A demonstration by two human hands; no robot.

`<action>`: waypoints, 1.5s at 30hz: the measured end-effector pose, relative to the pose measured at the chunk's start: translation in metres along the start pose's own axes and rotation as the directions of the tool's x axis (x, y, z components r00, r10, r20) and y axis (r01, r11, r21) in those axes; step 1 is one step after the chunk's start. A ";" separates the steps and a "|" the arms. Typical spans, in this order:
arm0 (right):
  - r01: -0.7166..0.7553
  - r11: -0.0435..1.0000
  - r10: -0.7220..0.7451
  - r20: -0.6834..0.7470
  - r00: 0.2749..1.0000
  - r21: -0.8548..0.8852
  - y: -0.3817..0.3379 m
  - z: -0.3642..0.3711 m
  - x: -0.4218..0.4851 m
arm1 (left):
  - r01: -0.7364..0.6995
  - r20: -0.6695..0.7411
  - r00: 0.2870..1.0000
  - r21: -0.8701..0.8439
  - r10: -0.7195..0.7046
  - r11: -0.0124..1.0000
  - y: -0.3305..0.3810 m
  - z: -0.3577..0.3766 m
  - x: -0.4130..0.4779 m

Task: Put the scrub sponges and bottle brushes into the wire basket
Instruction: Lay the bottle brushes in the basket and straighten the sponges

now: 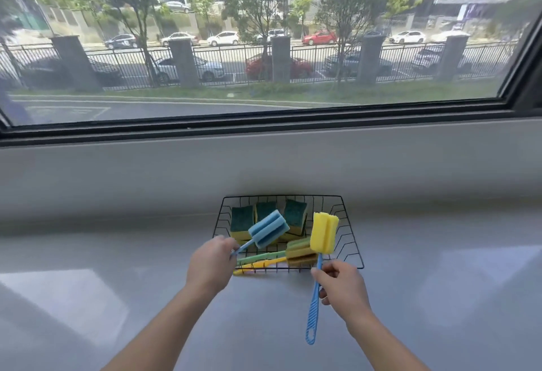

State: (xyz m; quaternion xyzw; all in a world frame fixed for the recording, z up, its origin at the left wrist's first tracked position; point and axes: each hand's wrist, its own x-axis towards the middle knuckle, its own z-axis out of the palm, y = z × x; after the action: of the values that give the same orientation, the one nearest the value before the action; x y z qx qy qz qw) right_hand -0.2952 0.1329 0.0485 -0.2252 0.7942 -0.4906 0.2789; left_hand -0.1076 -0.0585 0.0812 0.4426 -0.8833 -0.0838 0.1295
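Window point(264, 48), sponges point(242, 219) in wire basket point(349, 230), left hand point(211, 262), right hand point(343, 288) gripping brushes point(268, 228)

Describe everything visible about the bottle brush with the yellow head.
The bottle brush has a grooved yellow foam head on a slim blue ribbed plastic-looking handle ending in a loop. It stands nearly upright, head up, over the front right corner of the wire basket. The right hand grips the handle just below the head; nothing else seems to touch it.

left hand point(209, 265): grips blue foam bottle brush point(268, 229) over black wire basket point(347, 235)
right hand point(341, 290): grips yellow foam bottle brush point(324, 237)
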 end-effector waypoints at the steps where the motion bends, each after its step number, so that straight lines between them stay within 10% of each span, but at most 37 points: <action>1: -0.012 1.000 0.012 -0.013 1.000 0.014 0.002 -0.005 0.006 | -0.024 0.019 1.000 0.012 0.023 1.000 0.005 0.003 0.009; 29: -0.101 0.965 0.117 -0.052 0.992 0.240 0.024 -0.012 0.042 | -0.160 0.079 0.984 -0.010 0.160 0.987 0.041 0.067 0.062; 37: -0.133 0.846 0.217 -0.105 0.971 0.517 -0.006 0.023 0.038 | -0.231 0.099 0.956 -0.328 0.277 0.916 0.044 0.039 0.024; 45: -0.179 0.736 0.259 -0.028 0.965 0.653 -0.040 0.067 0.026 | -0.373 0.064 0.918 -0.196 0.392 0.907 0.039 0.030 0.024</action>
State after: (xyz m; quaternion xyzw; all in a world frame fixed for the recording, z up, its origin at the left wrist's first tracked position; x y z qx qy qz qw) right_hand -0.2670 0.0562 0.0546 0.0086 0.6128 -0.7095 0.3479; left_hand -0.1604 -0.0538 0.0664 0.2424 -0.9472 -0.1587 0.1374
